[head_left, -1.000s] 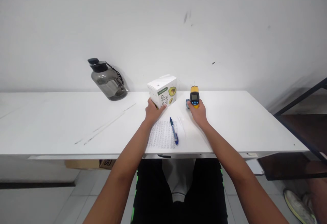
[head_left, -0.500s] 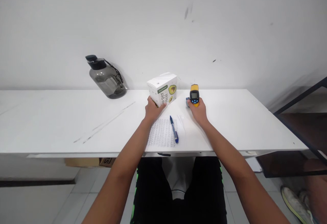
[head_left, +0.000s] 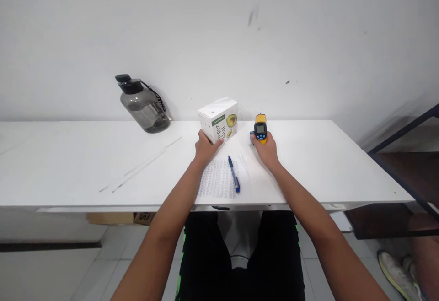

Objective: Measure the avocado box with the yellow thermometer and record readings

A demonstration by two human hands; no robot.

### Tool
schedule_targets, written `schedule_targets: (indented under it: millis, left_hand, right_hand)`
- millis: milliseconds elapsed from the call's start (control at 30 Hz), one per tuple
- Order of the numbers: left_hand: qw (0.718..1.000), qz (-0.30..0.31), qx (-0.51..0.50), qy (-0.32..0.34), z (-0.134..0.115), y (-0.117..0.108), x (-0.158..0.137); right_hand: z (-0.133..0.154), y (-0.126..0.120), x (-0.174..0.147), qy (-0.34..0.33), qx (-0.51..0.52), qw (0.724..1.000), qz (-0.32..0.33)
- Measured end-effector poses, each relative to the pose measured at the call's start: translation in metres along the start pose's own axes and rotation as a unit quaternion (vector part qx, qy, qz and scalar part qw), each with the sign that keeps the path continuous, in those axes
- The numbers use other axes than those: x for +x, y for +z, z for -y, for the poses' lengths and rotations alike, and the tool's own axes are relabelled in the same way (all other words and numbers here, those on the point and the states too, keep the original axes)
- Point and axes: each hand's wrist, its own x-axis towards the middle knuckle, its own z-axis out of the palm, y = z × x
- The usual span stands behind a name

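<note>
My left hand (head_left: 205, 149) grips the near lower corner of a white carton (head_left: 219, 119) printed with an avocado, which stands on the white table (head_left: 68, 163). My right hand (head_left: 265, 150) is closed around a yellow and black infrared thermometer (head_left: 260, 128), its small screen facing me. Between the hands lies a printed sheet of paper (head_left: 216, 180) with a blue pen (head_left: 234, 175) resting on its right side.
A smoky grey water jug (head_left: 144, 104) with a black cap leans against the wall at the back left. A dark metal shelf frame (head_left: 408, 163) stands at the right. A cardboard box (head_left: 118, 218) sits under the table. Another person's shoe (head_left: 399, 273) shows at the lower right.
The view shifted slightly. Both hands keep their hold on the carton and the thermometer; nothing else moved.
</note>
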Motion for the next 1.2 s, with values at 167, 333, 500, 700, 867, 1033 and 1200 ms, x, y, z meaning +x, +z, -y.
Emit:
schedule_targets:
  millis: [167, 333, 500, 700, 867, 1033, 1200]
  left_hand:
    - [1.000, -0.005, -0.002, -0.001, 0.0012, 0.0004, 0.0005]
    - [1.000, -0.002, -0.003, -0.001, 0.0012, 0.0008, 0.0011]
    - [1.000, -0.005, 0.003, -0.005, 0.0001, 0.0009, 0.0008]
    - [1.000, -0.001, 0.001, -0.002, 0.0003, 0.0010, 0.0010]
    - [1.000, -0.001, 0.006, -0.003, -0.0009, 0.0002, 0.0004]
    - [1.000, 0.005, 0.008, -0.008, -0.0041, -0.0014, -0.0016]
    - [1.000, 0.006, 0.011, -0.009, -0.0039, -0.0009, -0.0009]
  right_hand:
    - [0.0017, -0.0005, -0.0015, 0.000, -0.003, 1.000, 0.004]
    - [0.0030, -0.0008, -0.0023, 0.004, -0.006, 1.000, 0.007]
    - [0.0010, -0.0001, -0.0012, -0.002, -0.007, 1.000, 0.005]
    - [0.0025, -0.0007, -0.0019, -0.001, -0.010, 1.000, 0.003]
    - [0.0032, -0.0009, -0.0019, -0.003, -0.010, 1.000, 0.008]
    - [0.0024, -0.0011, -0.0014, 0.004, -0.011, 1.000, 0.008]
    - [0.0032, -0.0011, -0.0014, 0.004, -0.019, 1.000, 0.010]
